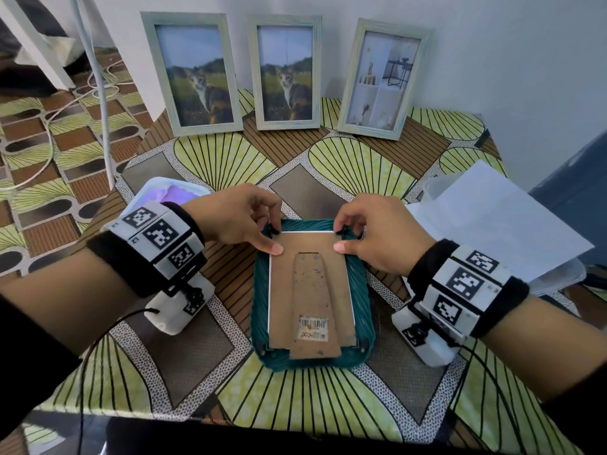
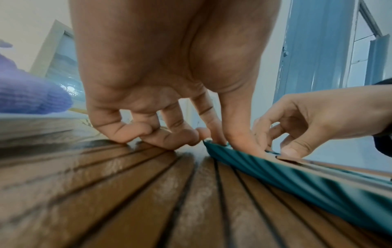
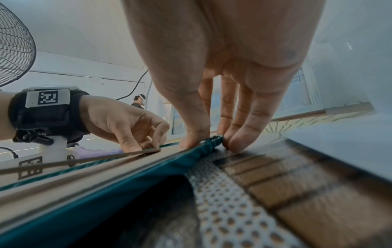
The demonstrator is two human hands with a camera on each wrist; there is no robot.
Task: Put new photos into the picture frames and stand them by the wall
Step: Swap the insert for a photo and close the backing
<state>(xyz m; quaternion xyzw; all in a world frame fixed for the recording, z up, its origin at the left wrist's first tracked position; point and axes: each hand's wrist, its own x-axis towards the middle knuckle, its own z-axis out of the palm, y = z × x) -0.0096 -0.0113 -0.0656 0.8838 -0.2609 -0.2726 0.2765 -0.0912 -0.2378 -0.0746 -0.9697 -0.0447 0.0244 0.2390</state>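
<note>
Now a teal frame [image 1: 363, 303] lies face down in the middle of the patterned worktop [image 1: 331, 162], with its brown backing board [image 1: 310, 284] facing up. Both hands work at its far edge. The left hand [image 1: 235, 218] presses its thumb on the board near the far left corner and pinches a small black clip there. The right hand [image 1: 382, 233] does the same at the far right corner. By the wall [image 1: 492, 44] 3 pale frames stand upright: 2 with a cat photo [image 1: 195, 72] [image 1: 285, 72] and 1 with an interior photo [image 1: 382, 80]. White sheets [image 1: 492, 218] lie at the right, well apart from the teal frame.
</note>
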